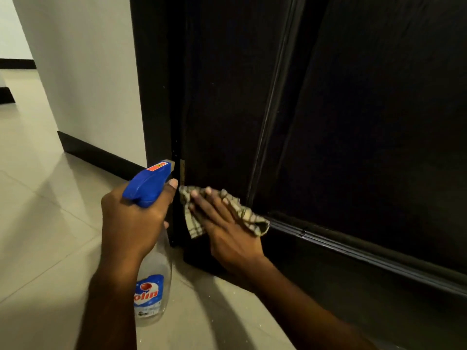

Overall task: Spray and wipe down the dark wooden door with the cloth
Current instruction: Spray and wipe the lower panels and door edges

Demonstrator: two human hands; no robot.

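The dark wooden door (328, 109) fills the right side of the view, with a raised moulding running across its lower part. My right hand (225, 228) lies flat on a beige checked cloth (249, 214), pressing it against the door's lower left corner near the hinge edge. My left hand (131, 218) grips the neck of a clear spray bottle (153, 279) with a blue trigger head (149, 183); the nozzle points toward the door edge, and my index finger rests on the trigger.
A dark door frame (154, 97) stands left of the door, beside a white wall (88, 72) with a black skirting board (101, 157). Pale floor tiles (38, 198) stretch out to the left and below.
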